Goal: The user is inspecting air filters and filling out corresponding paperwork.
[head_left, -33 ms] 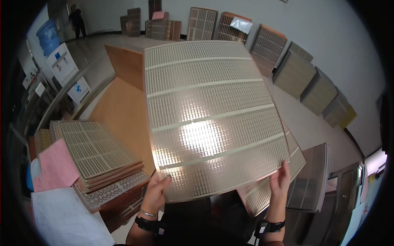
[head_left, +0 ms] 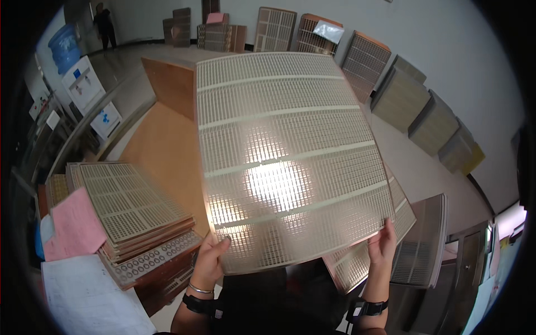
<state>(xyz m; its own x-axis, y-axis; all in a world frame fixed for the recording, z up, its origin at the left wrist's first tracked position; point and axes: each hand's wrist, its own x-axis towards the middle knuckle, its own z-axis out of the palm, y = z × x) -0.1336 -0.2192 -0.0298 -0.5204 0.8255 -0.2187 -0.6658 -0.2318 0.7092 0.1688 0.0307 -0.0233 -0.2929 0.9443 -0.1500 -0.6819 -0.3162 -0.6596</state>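
Both my hands hold up a large thin circuit board panel, pale with a fine grid pattern and copper-coloured edges. Its face tilts toward me, and a bright glare lies across the lower middle. At the panel's lower left corner, my left hand grips with the thumb on the face. My right hand pinches the lower right edge, and its fingers are partly hidden behind the sheet. Below and to the right, another similar panel shows partly behind the held one. At left lies a stack of such panels.
A pink paper and white sheets lie by the stack. Beyond the held panel is a brown board surface with an upright end. More panels stand at right, and others lean along the wall. A water dispenser stands at far left; a person is in the background.
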